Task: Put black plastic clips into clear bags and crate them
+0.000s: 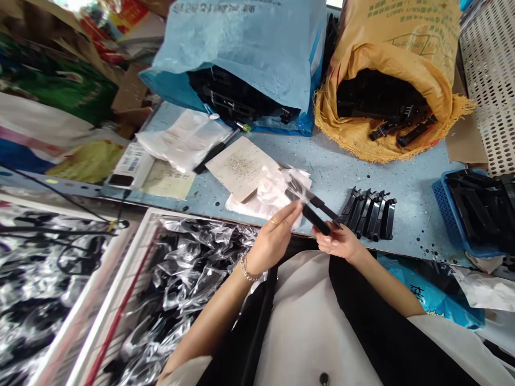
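My left hand [276,238], with a ring and a bracelet, pinches the near side of a clear plastic bag [296,185] at the table's front edge. The far end of a two-armed black plastic part [316,219] sits inside the bag. Around the part's near end the fingers of my right hand [338,242] are closed. What the part belongs to cannot be made out. To the right of my right hand lies a row of several similar black plastic parts [372,214]. Beyond my left hand, white plastic bags [265,195] lie partly under a speckled board [241,166].
Behind stand a blue sack [249,37] and a yellow sack [402,40], both holding black parts. A blue basket [440,201] of black parts is at right. Left below, a white-framed crate [116,300] holds bagged parts. More clear bags [189,136] lie at the back left.
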Available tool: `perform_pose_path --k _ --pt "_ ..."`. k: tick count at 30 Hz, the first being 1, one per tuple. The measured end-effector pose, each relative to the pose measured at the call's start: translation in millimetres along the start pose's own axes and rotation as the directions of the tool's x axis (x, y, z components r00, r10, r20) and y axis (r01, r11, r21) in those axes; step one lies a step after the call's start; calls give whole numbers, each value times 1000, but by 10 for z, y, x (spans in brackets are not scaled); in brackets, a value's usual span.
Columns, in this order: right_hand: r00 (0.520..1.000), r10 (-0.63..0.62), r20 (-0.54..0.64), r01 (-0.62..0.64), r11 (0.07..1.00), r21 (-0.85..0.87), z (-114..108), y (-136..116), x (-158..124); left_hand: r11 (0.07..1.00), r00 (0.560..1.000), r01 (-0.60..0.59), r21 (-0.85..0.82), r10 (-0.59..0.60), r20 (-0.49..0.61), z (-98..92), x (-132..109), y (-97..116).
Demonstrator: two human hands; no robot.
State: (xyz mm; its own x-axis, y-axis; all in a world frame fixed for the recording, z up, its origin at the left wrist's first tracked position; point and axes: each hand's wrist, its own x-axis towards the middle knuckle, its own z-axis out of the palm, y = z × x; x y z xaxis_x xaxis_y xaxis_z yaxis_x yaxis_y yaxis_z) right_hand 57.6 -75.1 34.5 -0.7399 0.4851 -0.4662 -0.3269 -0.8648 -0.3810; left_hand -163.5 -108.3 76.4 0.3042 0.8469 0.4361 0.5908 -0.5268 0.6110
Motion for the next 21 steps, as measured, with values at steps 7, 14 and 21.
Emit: perform_pose_path --k 7,14,21 --pt "993 7 121 2 998 -69 129 55 22 991 990 -90 95 99 -101 104 -24 -47" --pt "886 -443 -139 192 622 -759 319 33 -97 989 969 -140 -52 148 195 66 15 244" --pt "846 -512 149 69 -172 -983 225 -612 -442 857 822 476 196 -513 246 -836 -810 43"
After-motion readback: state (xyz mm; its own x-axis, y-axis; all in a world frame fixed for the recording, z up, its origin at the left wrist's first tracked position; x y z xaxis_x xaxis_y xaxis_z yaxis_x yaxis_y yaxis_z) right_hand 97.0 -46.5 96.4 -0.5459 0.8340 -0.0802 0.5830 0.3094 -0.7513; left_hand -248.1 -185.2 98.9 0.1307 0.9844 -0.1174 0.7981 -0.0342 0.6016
